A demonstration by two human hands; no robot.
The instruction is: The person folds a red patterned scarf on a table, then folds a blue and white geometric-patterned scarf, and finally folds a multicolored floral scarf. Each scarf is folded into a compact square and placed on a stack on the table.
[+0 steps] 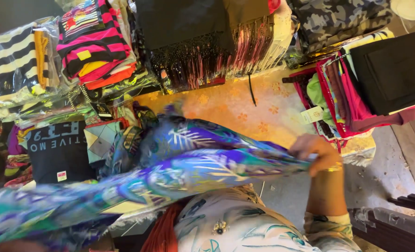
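The right hand (pixel 315 150) has its fingers (pixel 305 143) pinched shut on one end of a long blue, purple and teal patterned silky scarf (pixel 189 165), which stretches in a blurred band across the view to the lower left edge. The left hand is out of sight (the scarf's far end runs off frame). Beneath the scarf lies the desk (pixel 245 109) with an orange flowered cover, crowded with a folded pink and black striped garment (pixel 92 43) and a black fringed cloth (pixel 189 44).
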